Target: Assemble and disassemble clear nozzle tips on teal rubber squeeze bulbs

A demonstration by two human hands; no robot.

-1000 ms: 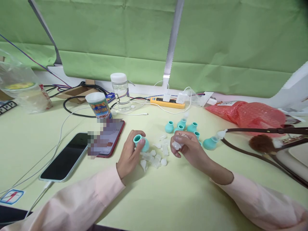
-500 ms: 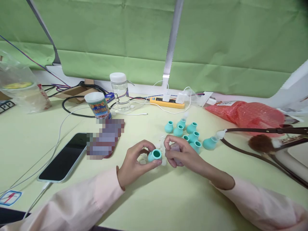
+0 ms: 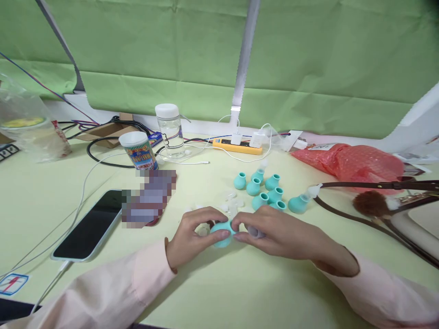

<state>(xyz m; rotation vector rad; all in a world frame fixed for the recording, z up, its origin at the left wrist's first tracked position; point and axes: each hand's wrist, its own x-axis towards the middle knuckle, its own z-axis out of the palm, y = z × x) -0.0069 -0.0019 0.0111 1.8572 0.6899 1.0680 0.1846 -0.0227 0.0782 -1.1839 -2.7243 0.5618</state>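
My left hand (image 3: 197, 233) grips a teal bulb (image 3: 222, 234) by its round body, thumb in front and fingers behind. The bulb lies tilted, its neck turned to the right. Thumb and forefinger of my right hand (image 3: 274, 230) pinch the neck, and a translucent piece (image 3: 255, 232) sits inside the curled fingers of that hand. Small clear pieces (image 3: 233, 203) lie just beyond my hands. Several more teal bulbs (image 3: 253, 186) stand behind and to the right. One bulb (image 3: 298, 203) at the right lies tilted with a translucent tip (image 3: 313, 190) on it.
A black phone (image 3: 91, 226) and a pixelated red-edged object (image 3: 151, 201) lie left. Behind them stand a printed cup (image 3: 139, 153) and a clear bottle (image 3: 171, 135). A yellow power strip (image 3: 236, 146) is at the back. Right are a red bubble-wrap bag (image 3: 366, 164) and brown straps (image 3: 370, 185).
The bulb in my left hand has tipped over, its opening turning from facing up to facing right. My right hand has come down onto its neck.
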